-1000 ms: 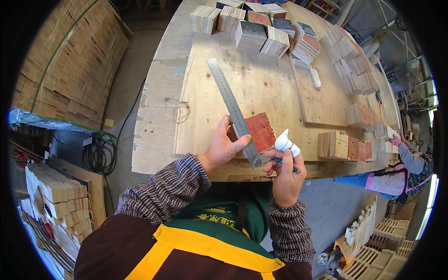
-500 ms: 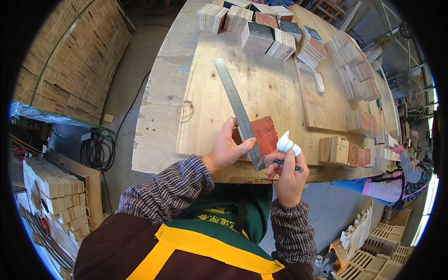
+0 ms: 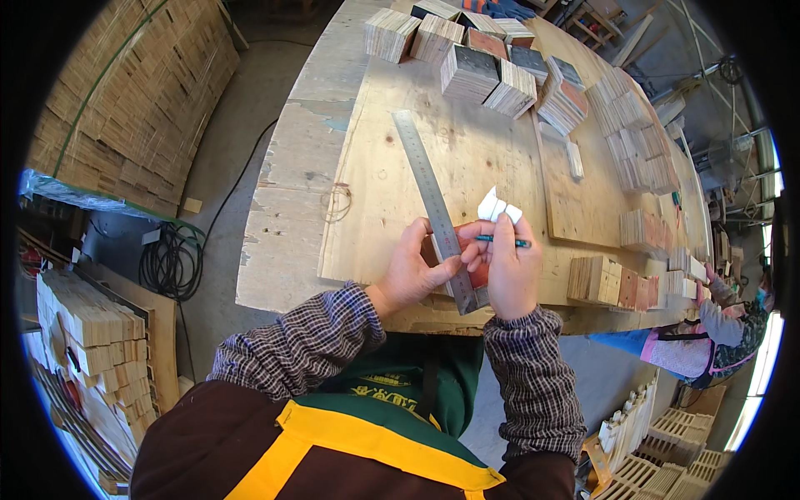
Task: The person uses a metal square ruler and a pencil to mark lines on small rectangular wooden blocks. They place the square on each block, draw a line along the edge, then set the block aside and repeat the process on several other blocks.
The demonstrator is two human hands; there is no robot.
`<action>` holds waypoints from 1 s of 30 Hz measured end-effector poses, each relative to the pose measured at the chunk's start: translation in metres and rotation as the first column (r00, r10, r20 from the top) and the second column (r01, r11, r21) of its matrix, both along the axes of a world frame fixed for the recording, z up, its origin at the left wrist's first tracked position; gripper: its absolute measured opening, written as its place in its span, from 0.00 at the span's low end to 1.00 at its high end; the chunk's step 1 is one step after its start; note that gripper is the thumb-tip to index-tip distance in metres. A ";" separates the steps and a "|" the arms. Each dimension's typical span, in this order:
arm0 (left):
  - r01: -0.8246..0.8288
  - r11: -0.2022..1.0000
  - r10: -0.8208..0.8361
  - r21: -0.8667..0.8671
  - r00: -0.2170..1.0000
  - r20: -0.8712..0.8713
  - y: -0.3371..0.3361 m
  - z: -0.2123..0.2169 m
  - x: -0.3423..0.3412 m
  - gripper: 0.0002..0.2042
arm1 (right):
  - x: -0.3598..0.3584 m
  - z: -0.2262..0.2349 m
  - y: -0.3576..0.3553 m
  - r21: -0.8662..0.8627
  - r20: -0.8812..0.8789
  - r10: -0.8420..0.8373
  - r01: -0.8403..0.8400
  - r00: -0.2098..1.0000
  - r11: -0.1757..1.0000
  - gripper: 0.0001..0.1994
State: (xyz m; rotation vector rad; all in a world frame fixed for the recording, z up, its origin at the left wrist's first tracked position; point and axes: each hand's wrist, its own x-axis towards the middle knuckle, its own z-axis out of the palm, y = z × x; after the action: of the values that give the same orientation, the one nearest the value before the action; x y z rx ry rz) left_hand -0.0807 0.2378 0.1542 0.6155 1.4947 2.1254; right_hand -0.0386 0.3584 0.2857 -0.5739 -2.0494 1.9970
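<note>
My left hand (image 3: 414, 265) is closed around a small block with a reddish face (image 3: 481, 275), near the table's front edge. Its thumb presses a long steel ruler (image 3: 422, 175) across the block, and the ruler slants away to the far left. My right hand (image 3: 510, 267) is closed on a thin dark green pen (image 3: 500, 242), its fingers over the block's red face. A crumpled white piece, like paper or cloth (image 3: 497, 206), stands up from the same hand. Part of the block is hidden under my hands and the ruler.
Plywood blocks (image 3: 469, 73) sit at the table's far side, with more stacks (image 3: 637, 142) along the right. A thin board (image 3: 583, 200) lies right of my hands. Wrapped wood (image 3: 133, 108) and coiled cable (image 3: 171, 258) are at left; a co-worker (image 3: 708, 333) is at right.
My right hand has moved up and left over the block with the pen and the white piece, now covering much of the red face. My left hand still holds the ruler on it.
</note>
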 end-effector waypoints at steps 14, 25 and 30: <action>-0.081 0.993 0.060 0.091 0.976 0.210 0.002 0.010 0.010 0.25 | 0.040 0.014 0.011 -0.027 0.166 0.017 -0.013 0.986 1.000 0.13; -0.027 0.994 0.014 0.101 0.991 0.130 0.000 0.013 0.006 0.24 | -0.015 -0.001 0.005 -0.047 0.023 0.014 -0.013 1.000 0.999 0.13; -0.038 0.992 0.016 0.116 0.982 0.188 0.001 0.018 0.007 0.25 | -0.010 0.000 0.013 -0.023 -0.026 0.010 -0.011 1.000 1.000 0.14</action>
State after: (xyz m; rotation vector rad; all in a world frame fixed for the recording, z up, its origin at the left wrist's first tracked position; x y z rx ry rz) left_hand -0.0742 0.2386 0.1727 0.4243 1.2889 2.2380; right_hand -0.0489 0.3713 0.2859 -0.5403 -2.0215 2.0254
